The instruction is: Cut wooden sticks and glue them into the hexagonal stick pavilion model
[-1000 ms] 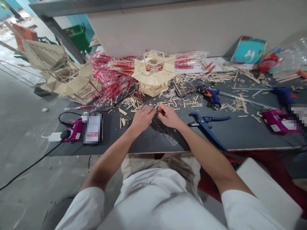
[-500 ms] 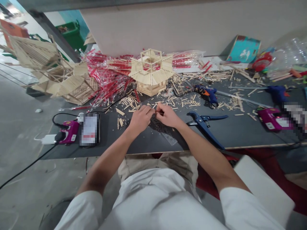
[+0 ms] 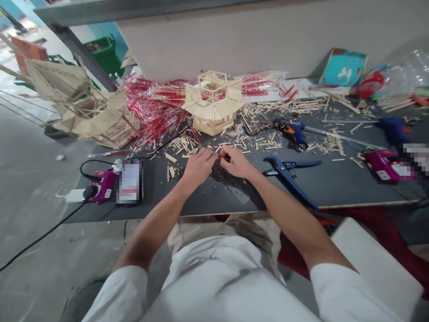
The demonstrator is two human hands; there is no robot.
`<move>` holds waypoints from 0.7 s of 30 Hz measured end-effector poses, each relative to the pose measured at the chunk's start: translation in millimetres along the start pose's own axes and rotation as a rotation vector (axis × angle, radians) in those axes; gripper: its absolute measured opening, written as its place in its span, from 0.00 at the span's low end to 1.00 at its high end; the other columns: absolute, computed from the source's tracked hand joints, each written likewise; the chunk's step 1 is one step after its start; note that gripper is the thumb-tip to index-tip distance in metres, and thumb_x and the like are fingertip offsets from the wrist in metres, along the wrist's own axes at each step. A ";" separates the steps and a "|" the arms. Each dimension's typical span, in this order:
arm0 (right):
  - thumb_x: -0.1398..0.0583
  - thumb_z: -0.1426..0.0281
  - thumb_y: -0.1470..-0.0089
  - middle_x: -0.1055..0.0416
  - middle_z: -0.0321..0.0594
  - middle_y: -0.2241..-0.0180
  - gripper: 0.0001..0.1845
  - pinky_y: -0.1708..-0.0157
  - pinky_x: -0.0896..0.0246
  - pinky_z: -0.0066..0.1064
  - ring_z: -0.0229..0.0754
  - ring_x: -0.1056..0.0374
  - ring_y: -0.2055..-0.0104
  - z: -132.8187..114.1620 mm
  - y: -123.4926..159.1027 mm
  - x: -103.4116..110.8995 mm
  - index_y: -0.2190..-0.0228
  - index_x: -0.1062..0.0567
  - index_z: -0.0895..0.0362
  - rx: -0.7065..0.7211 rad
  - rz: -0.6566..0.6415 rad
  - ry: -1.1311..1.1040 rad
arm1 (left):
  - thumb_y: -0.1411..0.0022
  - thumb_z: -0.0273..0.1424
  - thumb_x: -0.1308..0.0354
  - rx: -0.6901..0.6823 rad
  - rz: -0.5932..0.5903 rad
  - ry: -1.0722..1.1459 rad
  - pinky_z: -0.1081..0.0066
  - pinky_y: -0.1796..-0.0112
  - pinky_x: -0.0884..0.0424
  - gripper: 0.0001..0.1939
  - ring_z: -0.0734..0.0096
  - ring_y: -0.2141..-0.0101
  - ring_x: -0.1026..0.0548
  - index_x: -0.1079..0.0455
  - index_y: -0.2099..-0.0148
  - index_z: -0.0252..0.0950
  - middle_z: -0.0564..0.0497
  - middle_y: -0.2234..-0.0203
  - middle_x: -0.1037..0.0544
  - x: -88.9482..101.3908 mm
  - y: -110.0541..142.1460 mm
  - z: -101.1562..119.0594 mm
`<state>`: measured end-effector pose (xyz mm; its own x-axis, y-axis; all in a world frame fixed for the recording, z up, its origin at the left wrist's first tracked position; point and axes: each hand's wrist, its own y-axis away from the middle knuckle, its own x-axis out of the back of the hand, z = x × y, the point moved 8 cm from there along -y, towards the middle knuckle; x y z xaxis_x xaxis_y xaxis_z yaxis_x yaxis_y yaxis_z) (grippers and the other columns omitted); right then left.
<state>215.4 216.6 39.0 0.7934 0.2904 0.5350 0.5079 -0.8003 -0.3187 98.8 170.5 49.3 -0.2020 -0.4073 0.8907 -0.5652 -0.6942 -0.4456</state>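
My left hand [image 3: 200, 167] and my right hand [image 3: 235, 162] meet over the dark tabletop, fingertips pinched close together. Whatever sits between the fingers is too small to make out. Under and between them lies a clear plastic strip [image 3: 240, 195], its near end showing by my right wrist. Just beyond the hands stands a small six-sided pavilion model [image 3: 213, 105] built of thin wooden sticks. Short cut stick pieces [image 3: 183, 144] are scattered around its base. Right of my right hand rests a blue ratchet cutter [image 3: 290, 176].
A phone [image 3: 129, 182] and a purple power adapter [image 3: 103, 185] lie at left. Behind them is a larger stick model [image 3: 97, 118] beside red plastic packaging [image 3: 150, 103]. Blue glue guns [image 3: 295, 134] and another purple adapter [image 3: 385, 165] are at right. The table's front edge [image 3: 214, 216] borders my lap.
The whole view has shifted slightly to the right. My hands keep nearly the same pinched pose over the table, and nothing else has visibly moved.
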 end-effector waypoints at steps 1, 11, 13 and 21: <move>0.42 0.70 0.47 0.42 0.31 0.76 0.10 0.69 0.51 0.34 0.39 0.45 0.73 -0.1 -0.3 0.0 0.73 0.42 0.51 -0.003 -0.001 0.000 | 0.29 0.20 0.48 -0.001 0.002 -0.001 0.61 0.58 0.26 0.13 0.56 0.57 0.24 0.24 0.50 0.31 0.42 0.59 0.20 0.1 0.0 0.1; 0.42 0.71 0.47 0.43 0.31 0.75 0.11 0.68 0.53 0.35 0.40 0.46 0.72 -4.2 -0.1 0.0 0.73 0.41 0.50 0.039 -0.006 0.046 | 0.31 0.19 0.47 0.028 0.000 0.025 0.61 0.59 0.27 0.13 0.56 0.56 0.23 0.24 0.51 0.33 0.43 0.59 0.19 -5.1 0.7 -1.7; 0.42 0.71 0.47 0.42 0.31 0.75 0.11 0.68 0.53 0.35 0.41 0.46 0.72 -5.1 -0.2 0.3 0.73 0.41 0.50 0.048 -0.005 0.055 | 0.31 0.19 0.48 0.025 0.028 0.035 0.62 0.59 0.26 0.13 0.56 0.57 0.23 0.24 0.51 0.32 0.43 0.59 0.19 -4.5 0.9 -1.5; 0.42 0.70 0.45 0.42 0.32 0.74 0.11 0.68 0.51 0.35 0.41 0.45 0.71 -4.2 -2.1 0.2 0.73 0.42 0.50 0.060 0.003 0.062 | 0.28 0.20 0.50 0.044 0.054 0.055 0.62 0.56 0.26 0.13 0.57 0.57 0.24 0.25 0.51 0.31 0.41 0.58 0.19 -3.1 2.1 -3.3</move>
<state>213.0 216.1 43.0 0.7734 0.2538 0.5809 0.5264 -0.7678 -0.3653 95.6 172.3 45.9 -0.2752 -0.4122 0.8685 -0.5168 -0.6984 -0.4952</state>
